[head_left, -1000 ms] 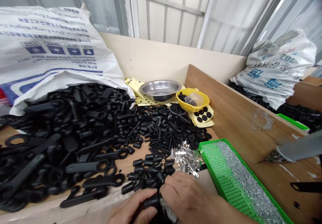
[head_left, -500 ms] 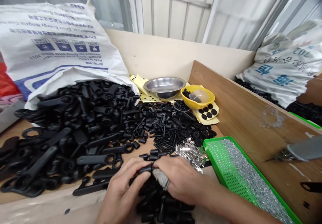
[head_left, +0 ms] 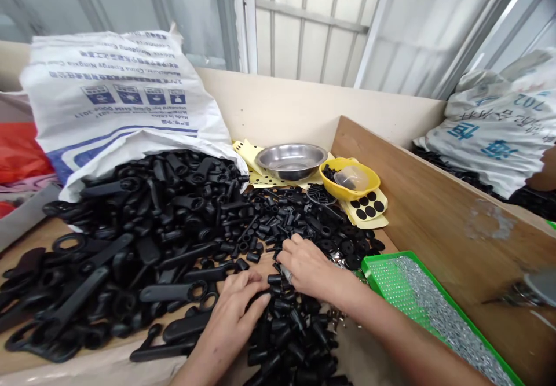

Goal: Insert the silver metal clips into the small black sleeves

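Observation:
My left hand (head_left: 238,302) is curled above the near pile of black plastic fittings (head_left: 295,339), thumb and fingertips close together. Something dark shows between them, but its shape is mostly hidden. My right hand (head_left: 306,267) reaches forward over the small black screws and sleeves, fingers bent down and together at the heap's near edge. What its fingertips hold, if anything, is hidden. A grey wrap and a ring (head_left: 288,274) sit on one of its fingers. Short black sleeves (head_left: 253,256) lie just beyond both hands. Black plastic crank-like handles (head_left: 169,291) lie left of my left hand.
A white woven sack (head_left: 130,96) spills black handles on the left. At the back stand a steel bowl (head_left: 292,160) and a yellow bowl (head_left: 368,182) by sheets of black dots (head_left: 369,206). A green tray (head_left: 399,305) of small metal parts and a power driver (head_left: 534,287) are right.
My right hand has left the black piece by my left hand and moved forward to the small-parts heap. My left hand has shifted slightly right. The view has tilted up a little.

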A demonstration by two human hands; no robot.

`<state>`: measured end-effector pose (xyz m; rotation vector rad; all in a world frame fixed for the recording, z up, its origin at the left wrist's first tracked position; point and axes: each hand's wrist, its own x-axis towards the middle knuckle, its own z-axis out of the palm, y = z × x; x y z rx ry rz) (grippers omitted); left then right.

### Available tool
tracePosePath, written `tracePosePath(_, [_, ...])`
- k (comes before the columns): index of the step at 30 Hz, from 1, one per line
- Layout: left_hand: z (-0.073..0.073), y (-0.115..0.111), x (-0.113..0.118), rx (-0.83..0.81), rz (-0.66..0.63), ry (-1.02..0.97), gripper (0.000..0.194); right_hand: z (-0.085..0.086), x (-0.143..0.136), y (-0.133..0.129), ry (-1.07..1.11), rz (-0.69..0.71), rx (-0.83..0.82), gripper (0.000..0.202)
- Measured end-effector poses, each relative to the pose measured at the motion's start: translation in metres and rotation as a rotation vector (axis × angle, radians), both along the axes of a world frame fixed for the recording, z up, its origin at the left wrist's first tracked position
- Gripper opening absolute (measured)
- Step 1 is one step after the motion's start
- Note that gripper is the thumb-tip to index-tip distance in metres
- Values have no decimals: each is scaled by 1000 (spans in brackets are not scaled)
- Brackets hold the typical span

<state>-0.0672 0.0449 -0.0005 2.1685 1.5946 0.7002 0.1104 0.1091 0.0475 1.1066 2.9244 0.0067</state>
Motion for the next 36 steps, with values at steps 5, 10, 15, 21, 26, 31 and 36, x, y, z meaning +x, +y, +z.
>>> tracePosePath(5, [11,19,-14,105,14,245,29,-9,-16,16,-25,83,43,15])
tracePosePath(10, [14,43,-18,88,29,355,30,-14,-23,23,-42,141,78,16])
tracePosePath(15, [16,46,-12,65,35,445,25,-14,-22,25,-54,156,101,16])
tracePosePath(21, [18,43,-8,42,35,469,22,-15,-29,29,-71,201,94,17])
tracePosePath(26, [15,46,-10,22,27,394,19,-14,-32,30,-57,205,93,17])
tracePosePath(31, [14,49,-22,-6,29,172,18,-17,-35,33,-42,206,84,16])
tracePosePath(36, [18,45,-32,-57,133,-164,13,-15,-34,34,-23,213,68,14])
